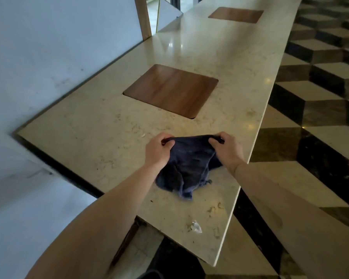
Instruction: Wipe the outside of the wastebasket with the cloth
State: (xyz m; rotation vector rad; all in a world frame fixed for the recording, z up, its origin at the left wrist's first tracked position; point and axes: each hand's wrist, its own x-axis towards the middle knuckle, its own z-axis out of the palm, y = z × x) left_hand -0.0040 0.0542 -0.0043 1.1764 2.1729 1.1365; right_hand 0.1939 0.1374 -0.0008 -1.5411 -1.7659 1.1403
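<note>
Both hands are pinching the cloth [186,166] by its top edge, left hand [159,151] and right hand [227,150] clamped on a corner each, the rest trailing on the counter [101,125]. No wastebasket is showing. The dragging hem is risking picking up the crumbs [195,226] near the edge and smearing grit onto the basket.

There is one view only, from the camera on my head, so nothing is shared with a second view. It looks forward and steeply down along the counter [101,125], which runs away from me toward the upper right. My forearms come in from the bottom edge, and my hands sit close, just below the middle of the view. The wall [48,47] fills the left, the floor [320,93] the right. The wide lens seems to bend the counter's edges, though I cannot be sure.
</note>
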